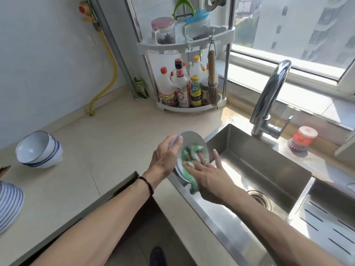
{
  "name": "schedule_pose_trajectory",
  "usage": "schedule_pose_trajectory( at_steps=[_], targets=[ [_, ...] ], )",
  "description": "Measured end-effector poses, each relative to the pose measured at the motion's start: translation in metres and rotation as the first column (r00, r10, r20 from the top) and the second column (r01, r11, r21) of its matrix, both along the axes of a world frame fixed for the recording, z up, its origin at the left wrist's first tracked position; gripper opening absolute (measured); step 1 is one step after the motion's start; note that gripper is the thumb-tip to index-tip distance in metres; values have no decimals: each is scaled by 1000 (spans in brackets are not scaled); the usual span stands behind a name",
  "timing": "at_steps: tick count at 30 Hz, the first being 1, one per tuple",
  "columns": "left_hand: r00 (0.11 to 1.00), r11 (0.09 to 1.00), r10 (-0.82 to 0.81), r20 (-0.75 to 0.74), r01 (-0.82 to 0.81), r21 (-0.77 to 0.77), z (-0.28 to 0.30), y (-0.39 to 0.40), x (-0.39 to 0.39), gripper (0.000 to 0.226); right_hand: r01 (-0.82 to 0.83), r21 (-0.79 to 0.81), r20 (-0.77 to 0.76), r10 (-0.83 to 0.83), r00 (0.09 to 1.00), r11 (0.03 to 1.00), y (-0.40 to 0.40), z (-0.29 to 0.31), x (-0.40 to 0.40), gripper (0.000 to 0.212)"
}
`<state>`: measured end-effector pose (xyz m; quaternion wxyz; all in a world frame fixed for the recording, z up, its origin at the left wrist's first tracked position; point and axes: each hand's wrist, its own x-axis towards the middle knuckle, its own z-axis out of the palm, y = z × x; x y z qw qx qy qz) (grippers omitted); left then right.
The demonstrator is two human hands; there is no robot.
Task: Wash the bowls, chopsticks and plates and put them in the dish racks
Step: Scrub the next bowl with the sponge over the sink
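Gripping a tilted bowl (192, 139) by its far-left rim, left hand (165, 158), right hand (207, 174) flat-fingered, pressing green cloth (189, 150) inside it, above sink (249, 150) edge.

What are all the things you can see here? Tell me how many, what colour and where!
plate: one, white with blue rim, held tilted at the sink's left edge
sponge cloth: one, green and soapy, pressed on the plate
stacked bowls: one stack, white with blue lines, tipped on the left counter
striped dishes: one stack, blue and white, far left edge
sink: one, steel, right of the counter
faucet: one, chrome, behind the sink
dish brush: one, red and purple, by the faucet
bottles: several, in the white corner rack
left hand: grips the plate's rim
right hand: presses the sponge cloth with spread fingers
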<state>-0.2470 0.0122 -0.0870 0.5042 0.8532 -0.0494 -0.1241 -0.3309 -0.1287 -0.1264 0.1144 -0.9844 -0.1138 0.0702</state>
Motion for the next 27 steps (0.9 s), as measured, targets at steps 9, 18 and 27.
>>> schedule_pose_trajectory(
  at_steps=[9,18,27],
  targets=[
    [996,997,68,64,-71,42,6,1,2,28,-2,178,153,-25,988,984,3,-8,3,70],
    [999,1000,-18,27,18,-21,8,12,9,57,-15,117,137,-2,991,993,10,-2,9,71],
    [997,994,-70,-10,69,-86,13,18,11,47,-66,137,145,46,988,988,16,2,6,63]
  ],
)
